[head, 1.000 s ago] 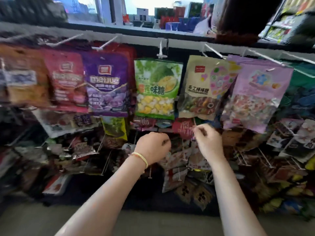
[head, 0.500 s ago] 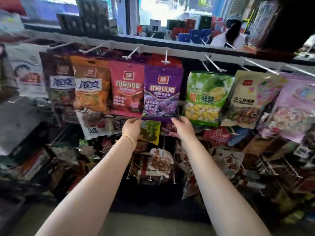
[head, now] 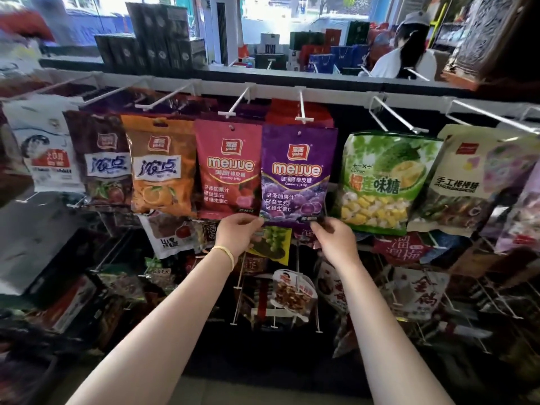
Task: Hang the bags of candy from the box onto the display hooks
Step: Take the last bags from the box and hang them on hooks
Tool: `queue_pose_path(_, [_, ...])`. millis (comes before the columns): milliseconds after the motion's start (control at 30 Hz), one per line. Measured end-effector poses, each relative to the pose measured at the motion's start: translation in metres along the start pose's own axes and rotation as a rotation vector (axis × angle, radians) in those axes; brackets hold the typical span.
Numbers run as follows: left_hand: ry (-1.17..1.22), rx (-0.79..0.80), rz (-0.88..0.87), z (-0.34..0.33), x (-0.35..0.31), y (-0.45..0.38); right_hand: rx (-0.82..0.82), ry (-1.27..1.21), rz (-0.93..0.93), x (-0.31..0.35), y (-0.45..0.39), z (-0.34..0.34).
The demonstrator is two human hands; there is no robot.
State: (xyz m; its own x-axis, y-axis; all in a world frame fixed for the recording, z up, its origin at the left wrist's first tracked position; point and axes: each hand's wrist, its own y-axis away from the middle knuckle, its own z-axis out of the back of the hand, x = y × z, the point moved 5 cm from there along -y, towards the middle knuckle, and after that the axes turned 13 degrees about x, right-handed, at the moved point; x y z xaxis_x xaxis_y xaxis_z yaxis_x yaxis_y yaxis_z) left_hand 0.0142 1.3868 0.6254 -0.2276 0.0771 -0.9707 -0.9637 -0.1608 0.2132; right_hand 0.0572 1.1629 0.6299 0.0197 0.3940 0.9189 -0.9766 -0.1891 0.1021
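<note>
A purple candy bag [head: 296, 173] hangs from a white display hook [head: 302, 111] in the top row. My left hand [head: 238, 233] pinches the bag's lower left corner. At the lower right corner, my right hand [head: 334, 238] pinches the bag's bottom edge. A red candy bag [head: 229, 171] hangs right beside it on the hook [head: 236, 105] to the left. The box is not in view.
An orange bag [head: 162, 168], a brown bag [head: 100, 162] and a white bag [head: 48, 150] hang further left, a green durian bag [head: 380, 182] and a beige bag [head: 467, 182] to the right. Lower hooks carry several snack packs [head: 292, 293]. A person [head: 406, 54] sits behind the rack.
Both hands rose from the lower row and shifted left along the rack to the bottom corners of the purple bag, which they now pinch. The view turned left.
</note>
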Motion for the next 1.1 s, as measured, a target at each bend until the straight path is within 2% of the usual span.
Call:
queue_pose_path(67, [-0.405, -0.115, -0.109, 0.011, -0.018, 0.005, -0.186, 0.359, 0.073, 0.013, 0.007, 0.01])
queue_pose_path(133, [-0.82, -0.389, -0.386, 0.017, -0.046, 0.015, -0.43, 0.573, 0.272, 0.042, 0.018, 0.012])
queue_pose_path(167, [-0.95, -0.484, -0.537, 0.015, -0.058, 0.018, -0.497, 0.624, 0.402, 0.059, 0.021, 0.007])
queue_pose_path(233, [-1.124, -0.505, -0.672, 0.01, -0.074, 0.009, -0.461, 0.754, 0.554, 0.082, 0.011, -0.011])
queue_pose_path(300, [-1.235, -0.442, -0.653, 0.01, -0.079, -0.009, -0.349, 0.889, 0.559, 0.091, -0.004, -0.03])
queue_pose_path(367, [-1.283, -0.42, -0.645, 0.013, -0.078, -0.018, -0.314, 0.921, 0.536, 0.089, -0.013, -0.038])
queue_pose_path(567, [-1.335, -0.4, -0.737, 0.025, -0.07, -0.018, -0.371, 0.875, 0.506, 0.081, -0.012, -0.044])
queue_pose_path(700, [-1.208, -0.312, -0.887, 0.042, -0.075, 0.0, -0.523, 0.768, 0.495, 0.093, 0.002, -0.052])
queue_pose_path(767, [-1.151, -0.402, -0.943, 0.071, -0.074, 0.012, -0.599, 0.711, 0.552, 0.11, 0.013, -0.068])
queue_pose_path(867, [-1.118, -0.536, -0.868, 0.132, -0.068, 0.017, -0.535, 0.739, 0.693, 0.142, 0.02, -0.131])
queue_pose_path(967, [-1.122, -0.543, -0.84, 0.196, -0.053, 0.015, -0.375, 0.815, 0.762, 0.169, 0.019, -0.218])
queue_pose_path(1033, [-1.139, -0.512, -0.828, 0.241, -0.041, 0.015, -0.311, 0.89, 0.707, 0.181, 0.014, -0.27])
queue_pose_path(1100, [-1.182, -0.427, -0.742, 0.28, -0.03, 0.008, -0.313, 0.946, 0.573, 0.185, 0.005, -0.302])
